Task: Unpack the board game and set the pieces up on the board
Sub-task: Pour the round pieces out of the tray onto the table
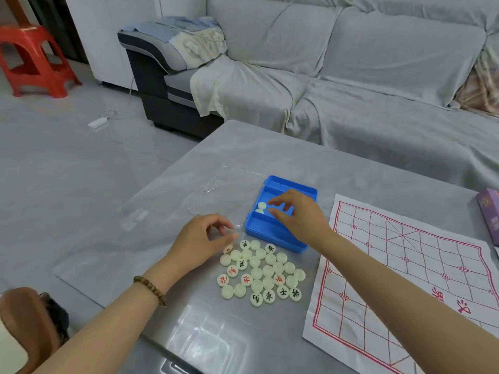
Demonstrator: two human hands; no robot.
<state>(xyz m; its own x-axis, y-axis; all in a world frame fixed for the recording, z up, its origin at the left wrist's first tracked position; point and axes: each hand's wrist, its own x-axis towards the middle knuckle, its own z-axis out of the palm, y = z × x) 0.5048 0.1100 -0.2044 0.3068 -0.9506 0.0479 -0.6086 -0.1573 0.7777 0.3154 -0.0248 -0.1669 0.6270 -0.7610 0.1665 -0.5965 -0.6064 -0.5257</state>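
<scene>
Several cream round game pieces point(263, 271) with red or black characters lie in a loose pile on the grey table, many of them face down. Behind the pile stands a blue plastic box point(272, 233); two pieces point(260, 207) remain in its middle slot. My right hand point(299, 214) reaches into the box, its index fingertip and thumb spread just right of those two pieces, gripping nothing. My left hand point(202, 238) hovers at the pile's upper left with loosely curled fingers; a red-marked piece point(227, 249) peeks out under its thumb. The paper board point(421, 271), red-lined, lies flat to the right.
The box's clear lid point(216, 195) lies on the table left of the box. A purple carton point(490, 211) sits at the right table edge. A grey covered sofa point(351, 76) stands behind the table, and a red stool point(35, 58) at far left.
</scene>
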